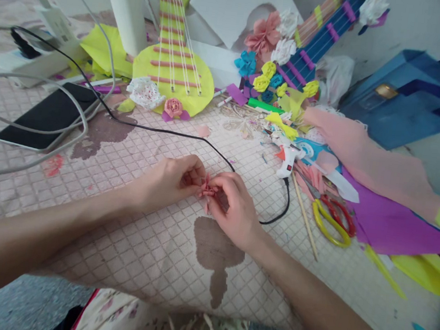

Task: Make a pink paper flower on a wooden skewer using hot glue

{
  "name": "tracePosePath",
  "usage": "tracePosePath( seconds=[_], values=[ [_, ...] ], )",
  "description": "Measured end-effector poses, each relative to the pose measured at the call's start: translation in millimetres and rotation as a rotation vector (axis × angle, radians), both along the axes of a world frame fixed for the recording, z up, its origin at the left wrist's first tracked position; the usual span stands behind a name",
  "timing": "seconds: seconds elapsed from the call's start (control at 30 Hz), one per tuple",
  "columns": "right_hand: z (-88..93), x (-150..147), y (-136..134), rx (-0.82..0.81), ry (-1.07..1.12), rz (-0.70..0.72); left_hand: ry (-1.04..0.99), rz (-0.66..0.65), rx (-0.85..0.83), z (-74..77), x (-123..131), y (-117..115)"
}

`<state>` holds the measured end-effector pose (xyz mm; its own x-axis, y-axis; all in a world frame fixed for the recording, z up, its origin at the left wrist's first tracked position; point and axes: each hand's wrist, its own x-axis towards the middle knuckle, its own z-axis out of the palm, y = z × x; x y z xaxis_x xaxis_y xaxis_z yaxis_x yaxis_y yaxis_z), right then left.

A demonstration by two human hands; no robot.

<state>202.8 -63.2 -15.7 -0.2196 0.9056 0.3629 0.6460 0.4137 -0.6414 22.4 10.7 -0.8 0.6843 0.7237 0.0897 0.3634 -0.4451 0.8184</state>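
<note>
Both of my hands meet over the middle of the quilted pink cloth (145, 262). Between them is a small pink paper flower (206, 188), partly hidden by my fingers. My left hand (170, 180) pinches its left side with closed fingers. My right hand (234, 209) curls round its right side, fingers pressed on the petals. A black cord (176, 133) runs just behind my hands to a white glue gun (289, 161) on the right.
Yellow and red scissors (332, 223) and a wooden stick (304, 217) lie to the right, beside purple paper (392, 221) and pink cloth. A yellow paper guitar (173, 69), a blue guitar with paper flowers (275, 60), a dark tablet (51, 114) and grey cables sit behind.
</note>
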Motion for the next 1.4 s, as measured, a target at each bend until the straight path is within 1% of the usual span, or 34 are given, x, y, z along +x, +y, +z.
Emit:
tracePosePath(
  seconds=[0.13, 0.23, 0.43, 0.7, 0.83, 1.03, 1.4],
  values=[
    [1.9, -1, -1, 0.011, 0.006, -0.001, 0.003, -0.044, -0.029, 1.3, -3, 3],
    [2.5, -1, -1, 0.012, 0.009, 0.010, 0.026, -0.081, -0.012, 4.0, -5, 6],
    [1.6, 0, -1, 0.011, 0.008, -0.002, 0.025, -0.048, 0.073, 2.7, -2, 0],
    [7.9, -6, 0, 0.025, 0.008, -0.032, -0.032, 0.017, 0.124, 1.7, -1, -4],
    [8.3, -8, 1, 0.030, 0.026, -0.056, -0.051, 0.009, 0.148, 0.6, 1, -8],
    [4.6, -8, -1, -0.064, 0.103, -0.056, -0.043, 0.002, 0.165, 0.5, 3, -10],
    [5.1, -7, 1, -0.116, 0.143, -0.049, -0.035, -0.005, 0.213, -2.1, 3, -8]
  ],
)
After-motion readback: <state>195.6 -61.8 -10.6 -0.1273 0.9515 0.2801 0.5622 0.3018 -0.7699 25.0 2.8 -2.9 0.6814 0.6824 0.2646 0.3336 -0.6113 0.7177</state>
